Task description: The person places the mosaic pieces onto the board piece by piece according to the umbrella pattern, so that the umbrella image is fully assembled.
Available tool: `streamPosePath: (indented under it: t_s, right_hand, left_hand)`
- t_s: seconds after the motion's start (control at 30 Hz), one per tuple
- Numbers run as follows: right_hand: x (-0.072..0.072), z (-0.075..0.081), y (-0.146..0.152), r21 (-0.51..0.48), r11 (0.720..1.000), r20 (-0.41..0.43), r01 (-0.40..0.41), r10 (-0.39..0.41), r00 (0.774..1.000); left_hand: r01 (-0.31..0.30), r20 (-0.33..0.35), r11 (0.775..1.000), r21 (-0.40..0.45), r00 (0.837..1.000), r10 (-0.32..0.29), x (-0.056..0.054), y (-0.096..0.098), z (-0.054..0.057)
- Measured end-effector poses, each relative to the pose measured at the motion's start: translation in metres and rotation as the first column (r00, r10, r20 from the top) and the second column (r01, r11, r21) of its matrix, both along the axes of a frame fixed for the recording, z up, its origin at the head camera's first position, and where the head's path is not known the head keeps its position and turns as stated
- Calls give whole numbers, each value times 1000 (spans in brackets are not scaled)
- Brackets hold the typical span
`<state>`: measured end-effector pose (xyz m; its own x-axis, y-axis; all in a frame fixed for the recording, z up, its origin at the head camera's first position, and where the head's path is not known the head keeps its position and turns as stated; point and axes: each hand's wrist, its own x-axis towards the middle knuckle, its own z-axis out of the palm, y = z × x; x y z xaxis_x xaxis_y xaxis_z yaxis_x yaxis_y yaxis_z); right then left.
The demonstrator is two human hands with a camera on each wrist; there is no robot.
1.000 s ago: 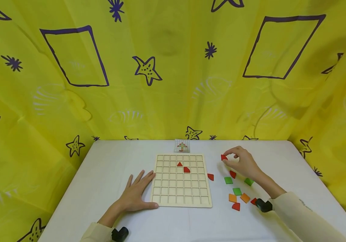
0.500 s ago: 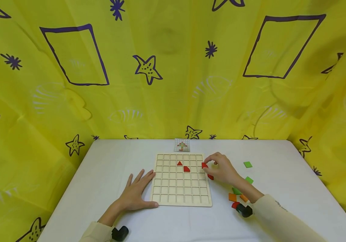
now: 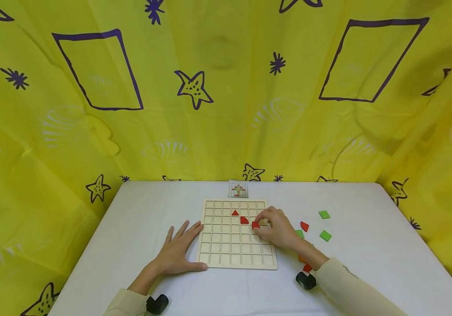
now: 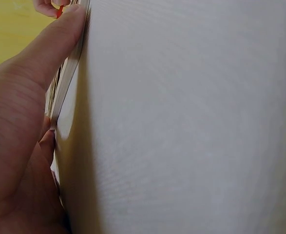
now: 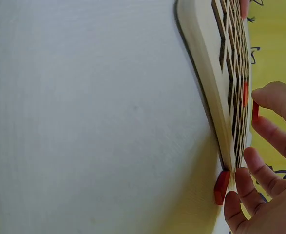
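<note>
A pale wooden board (image 3: 231, 251) with a square grid lies on the white table. In its cells sit a red triangle (image 3: 235, 213) and a red quarter-circle piece (image 3: 244, 220). My right hand (image 3: 277, 228) pinches another red quarter-circle piece (image 3: 255, 225) between thumb and index finger, close over the board's right part. The right wrist view shows that held piece (image 5: 255, 111) edge-on, above the grid. Fingers spread, my left hand (image 3: 176, 253) rests at the board's left side, thumb at its near left corner.
Right of the board lie green squares (image 3: 326, 235), a red quarter-circle (image 3: 304, 226) and, partly under my forearm, orange and red pieces. One red piece (image 5: 221, 187) lies against the board's edge. A pattern card (image 3: 238, 188) stands behind the board; a yellow curtain (image 3: 218, 131) hangs beyond.
My right hand has carried the red quarter-circle piece leftward, from above the loose pieces to over the board. The left hand has stayed in place.
</note>
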<state>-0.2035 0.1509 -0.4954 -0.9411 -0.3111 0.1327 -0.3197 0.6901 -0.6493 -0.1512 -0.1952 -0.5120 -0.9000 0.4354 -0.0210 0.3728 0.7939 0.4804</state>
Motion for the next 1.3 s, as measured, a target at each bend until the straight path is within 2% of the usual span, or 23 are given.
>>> streamPosePath:
  t_s: [0.27, 1.0, 1.3]
  right_hand:
    - [3, -2, -5, 92, 996, -40, 18, -14, 999]
    - [5, -2, -8, 135, 990, -31, 39, -35, 999]
    - [6, -1, -6, 133, 991, -28, 14, -11, 1000]
  left_hand:
    - [1, -1, 1000, -19, 1000, -1, -1, 0, -1]
    - [-3, 6, 1000, -16, 1000, 4, -1, 1, 1]
    - [-12, 6, 1000, -18, 1000, 12, 1, 2, 2]
